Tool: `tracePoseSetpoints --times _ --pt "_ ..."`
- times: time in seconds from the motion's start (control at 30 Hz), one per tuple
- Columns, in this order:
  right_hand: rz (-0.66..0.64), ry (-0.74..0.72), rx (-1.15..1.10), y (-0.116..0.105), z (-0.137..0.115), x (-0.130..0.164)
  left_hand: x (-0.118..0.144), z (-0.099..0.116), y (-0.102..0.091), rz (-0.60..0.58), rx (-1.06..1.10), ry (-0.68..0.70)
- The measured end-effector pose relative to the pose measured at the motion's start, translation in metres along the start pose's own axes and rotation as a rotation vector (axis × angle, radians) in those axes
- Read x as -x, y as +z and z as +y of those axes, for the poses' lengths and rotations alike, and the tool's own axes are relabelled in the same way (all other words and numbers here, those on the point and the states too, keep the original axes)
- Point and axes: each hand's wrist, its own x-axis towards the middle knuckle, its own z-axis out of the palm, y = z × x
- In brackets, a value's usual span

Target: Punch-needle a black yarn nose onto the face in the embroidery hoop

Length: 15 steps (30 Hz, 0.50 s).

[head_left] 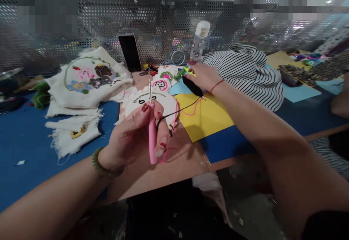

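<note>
My left hand (136, 134) is closed around a pink-handled punch needle (152, 138), its metal tip pointing up. A black strand of yarn runs from beside this hand to a black yarn bundle (192, 86). Behind the hand lies a hooped white cloth (166, 106) with black loops and a green line stitched on it. My right hand (205, 75) reaches to the back of the table, just above the black yarn. Its fingers are curled at a small bright yellow-green thing (191, 72), whose kind I cannot make out. Pink yarn (191, 114) trails across the yellow sheet (209, 114).
Embroidered white cloths (94, 74) lie at left. A phone (130, 52) leans against the perforated metal screen (152, 25), with a clear bottle (200, 42) farther right. A striped cloth (248, 72) is bunched behind my right forearm. Another person's arm (340, 102) shows at the right edge.
</note>
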Motion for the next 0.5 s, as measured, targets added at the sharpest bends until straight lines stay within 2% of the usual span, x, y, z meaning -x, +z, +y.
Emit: tracePoseSetpoints --times 0.03,0.07,0.1,0.13,0.17,0.2,0.3,0.37,0.43,0.5 --pt "-0.022 -0.066 -0.04 -0.01 -0.004 0.01 -0.002 0.0 -0.002 0.015 0.007 0.018" --pt "-0.105 -0.147 -0.086 -0.019 -0.008 0.02 -0.004 0.0 -0.004 0.03 0.016 0.038" --pt "-0.232 -0.233 -0.128 -0.027 -0.013 0.031 -0.006 0.0 -0.005 0.05 0.025 0.059" --pt "-0.472 -0.398 -0.198 -0.031 -0.019 0.042 -0.008 0.0 -0.006 0.069 0.033 0.076" --pt "-0.659 -0.534 -0.249 -0.031 -0.025 0.053 -0.009 0.001 -0.007 0.09 0.04 0.089" --pt "-0.741 -0.611 -0.271 -0.029 -0.032 0.063 -0.011 0.002 -0.007 0.11 0.047 0.097" --pt "-0.612 -0.648 -0.208 -0.009 -0.057 0.087 -0.013 0.003 -0.006 0.164 0.066 0.084" --pt "-0.637 -0.705 -0.228 0.002 -0.069 0.095 -0.013 0.003 -0.005 0.176 0.074 0.073" --pt "-0.688 -0.735 -0.257 0.001 -0.07 0.094 -0.012 0.002 -0.006 0.162 0.075 0.081" --pt "-0.707 -0.687 -0.229 -0.01 -0.058 0.086 -0.012 0.002 -0.008 0.118 0.081 0.112"
